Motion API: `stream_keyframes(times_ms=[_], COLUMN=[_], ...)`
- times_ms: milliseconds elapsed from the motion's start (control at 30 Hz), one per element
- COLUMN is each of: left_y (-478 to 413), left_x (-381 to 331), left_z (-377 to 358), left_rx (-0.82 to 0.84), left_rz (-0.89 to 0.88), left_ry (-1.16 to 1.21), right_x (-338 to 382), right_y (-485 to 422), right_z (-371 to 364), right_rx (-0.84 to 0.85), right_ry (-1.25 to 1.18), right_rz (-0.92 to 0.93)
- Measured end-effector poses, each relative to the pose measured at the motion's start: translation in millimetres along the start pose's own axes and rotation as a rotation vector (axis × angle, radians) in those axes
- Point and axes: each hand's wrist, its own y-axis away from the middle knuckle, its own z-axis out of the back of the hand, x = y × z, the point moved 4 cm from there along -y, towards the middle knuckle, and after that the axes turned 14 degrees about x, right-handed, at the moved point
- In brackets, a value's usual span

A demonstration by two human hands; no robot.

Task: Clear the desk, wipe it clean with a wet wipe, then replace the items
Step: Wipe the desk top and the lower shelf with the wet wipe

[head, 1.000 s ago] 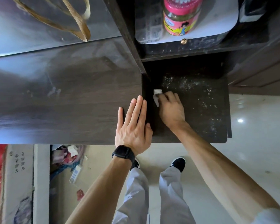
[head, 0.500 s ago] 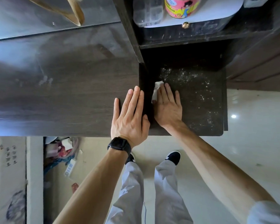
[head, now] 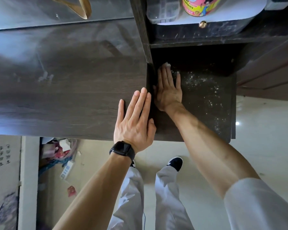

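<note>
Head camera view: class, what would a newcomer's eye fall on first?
The right hand presses a white wipe flat against the dark lower shelf, white specks scattered to its right. The left hand, wearing a black watch, lies flat on the desk top beside it.

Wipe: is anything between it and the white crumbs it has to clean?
Nothing visible. The right hand presses the wipe on the dark shelf, and the white crumbs lie just to its right with bare shelf between. The left hand rests off to the side on the desk.
</note>
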Motion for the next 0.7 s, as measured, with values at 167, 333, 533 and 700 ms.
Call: stream_keyframes(times_ms=[167,333,533,700], left_y=[-1.1,-1.0,-1.4,-1.6], left_x=[0.2,2.0,1.6,2.0], left_z=[0.2,-0.6,-0.4,-0.2], left_rx=[-0.009,0.027,0.028,0.025], left_rz=[0.004,0.005,-0.005,-0.012], left_ry=[0.003,0.007,0.036,0.042], right_x=[-26.1,-88.1,-117.2,-76.2], right_y=[-15.2,-1.1,41.8,103.7], right_z=[11.6,19.3,4.8,-39.2], right_rx=[-0.004,-0.026,0.030,0.002], right_ry=[-0.027,-0.220,-0.390,-0.531], right_rz=[-0.080,-0.356,-0.588,-0.571])
